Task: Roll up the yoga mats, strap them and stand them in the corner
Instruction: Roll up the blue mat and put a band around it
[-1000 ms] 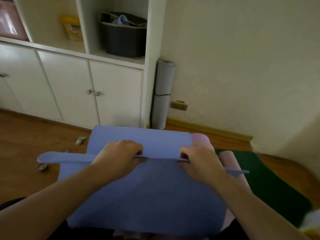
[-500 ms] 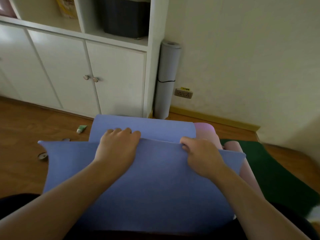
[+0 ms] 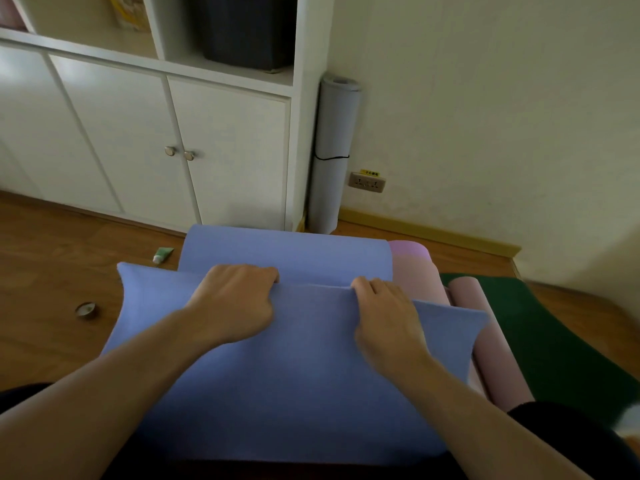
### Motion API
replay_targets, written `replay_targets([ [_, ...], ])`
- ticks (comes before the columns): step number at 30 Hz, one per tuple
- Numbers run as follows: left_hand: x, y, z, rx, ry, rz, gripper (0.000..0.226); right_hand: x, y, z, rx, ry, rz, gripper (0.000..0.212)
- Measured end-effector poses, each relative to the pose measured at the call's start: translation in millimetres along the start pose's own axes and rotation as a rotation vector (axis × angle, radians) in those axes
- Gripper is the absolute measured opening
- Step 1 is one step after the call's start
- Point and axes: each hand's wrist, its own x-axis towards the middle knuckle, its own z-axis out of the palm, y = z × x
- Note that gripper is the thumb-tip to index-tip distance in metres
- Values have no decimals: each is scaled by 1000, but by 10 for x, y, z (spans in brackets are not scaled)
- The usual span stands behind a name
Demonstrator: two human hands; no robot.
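Both hands, left (image 3: 235, 303) and right (image 3: 384, 313), grip the blue mat's (image 3: 294, 375) folded edge, now turned further over, so rolling has only begun.

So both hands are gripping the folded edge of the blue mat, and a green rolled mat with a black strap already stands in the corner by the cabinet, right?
Not quite. The head view shows the rolled mat in the corner is grey, not green; the rest holds.
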Motion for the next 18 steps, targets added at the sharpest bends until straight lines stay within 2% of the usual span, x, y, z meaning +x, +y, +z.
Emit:
replay_targets([
  [4,-66,-80,-17,-78,-45,81,43,15,-5,-51,-2,-29,-69,13],
  [6,-120,-94,-34,-52,-112,122,56,30,37,-47,20,-18,-120,10],
  [9,-179,-66,-14,140,-235,140,71,-4,67,-67,127,-90,-170,33],
  [12,-203,-78,34,155,-328,97,68,-65,8,-61,33,-263,-229,68],
  [15,-235,-92,113,103,-451,69,59,-47,-69,-10,-91,-352,-258,55],
  [18,-283,-66,159,175,-399,140,60,-16,-97,-5,-61,-474,-252,41],
])
